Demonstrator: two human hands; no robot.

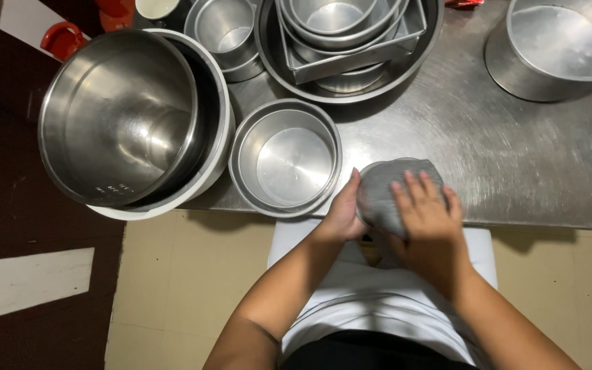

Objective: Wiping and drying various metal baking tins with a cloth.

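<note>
Item: small round tin (378, 199) wrapped in a grey cloth (395, 185), sitting at the near edge of the steel bench (501, 164). Left hand (344, 212) is cupping its side, fingers curled. Right hand (429, 219) is pressing flat on the cloth, fingers spread. Beside: stacked round pans (286, 159).

Overhead light, moderately bright; soft glare on steel tabletop (515, 164) and inside large steel bowl (114, 116). Dark shadow beneath tabletop edge. Floor (193, 274) dimmer. Focus sharp; mild wide-angle bending at edges.
</note>
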